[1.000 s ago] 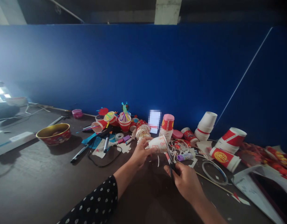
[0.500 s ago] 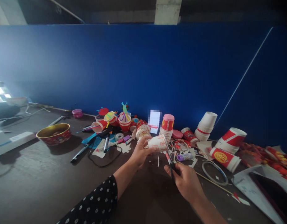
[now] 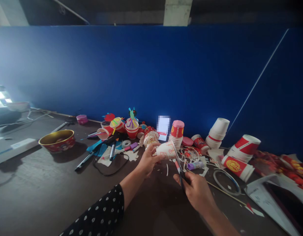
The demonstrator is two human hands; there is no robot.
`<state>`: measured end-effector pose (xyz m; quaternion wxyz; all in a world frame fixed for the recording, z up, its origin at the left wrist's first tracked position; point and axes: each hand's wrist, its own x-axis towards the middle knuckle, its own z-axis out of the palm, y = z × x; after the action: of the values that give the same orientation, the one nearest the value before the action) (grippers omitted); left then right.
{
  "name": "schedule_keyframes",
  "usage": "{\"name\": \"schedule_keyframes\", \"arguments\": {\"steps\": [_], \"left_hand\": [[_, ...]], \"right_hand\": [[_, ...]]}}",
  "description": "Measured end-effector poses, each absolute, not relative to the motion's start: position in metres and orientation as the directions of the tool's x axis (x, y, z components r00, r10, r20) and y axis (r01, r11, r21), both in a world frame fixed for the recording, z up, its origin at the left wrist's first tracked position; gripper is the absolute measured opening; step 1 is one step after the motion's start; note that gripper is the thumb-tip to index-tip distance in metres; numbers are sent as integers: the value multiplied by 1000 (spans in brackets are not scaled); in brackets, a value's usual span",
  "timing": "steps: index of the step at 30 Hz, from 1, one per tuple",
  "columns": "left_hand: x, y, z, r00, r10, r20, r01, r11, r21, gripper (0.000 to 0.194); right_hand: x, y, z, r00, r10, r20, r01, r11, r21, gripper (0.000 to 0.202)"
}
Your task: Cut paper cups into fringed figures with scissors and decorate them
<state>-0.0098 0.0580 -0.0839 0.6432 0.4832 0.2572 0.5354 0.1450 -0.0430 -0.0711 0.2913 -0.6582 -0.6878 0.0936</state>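
My left hand grips a white paper cup with red line drawings, tilted on its side with its rim toward the right. In my right hand is a pair of scissors with dark handles. The blades reach up to the cup's rim and seem to touch it; whether they are closed on the paper is hard to tell. Thin paper scraps lie on the dark table below the cup. Just right of the blades is a purple-capped tube.
Stacked cups stand behind the held cup, with more white cups to the right. Markers, a tape roll and a gold-lined bowl lie leftward. A clear ring and a thin stick are at right.
Almost nothing differs. Both hands, the cup and the scissors keep nearly the same places; the scissors may have shifted very slightly at the rim.
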Motion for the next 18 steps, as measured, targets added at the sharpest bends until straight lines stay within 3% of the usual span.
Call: {"name": "schedule_keyframes", "arguments": {"steps": [18], "left_hand": [[-11,54,-78,377,921,93,-424,82,902,44]], "right_hand": [[142,-44,-71,-4,962,271,831,154,-534,34]]}}
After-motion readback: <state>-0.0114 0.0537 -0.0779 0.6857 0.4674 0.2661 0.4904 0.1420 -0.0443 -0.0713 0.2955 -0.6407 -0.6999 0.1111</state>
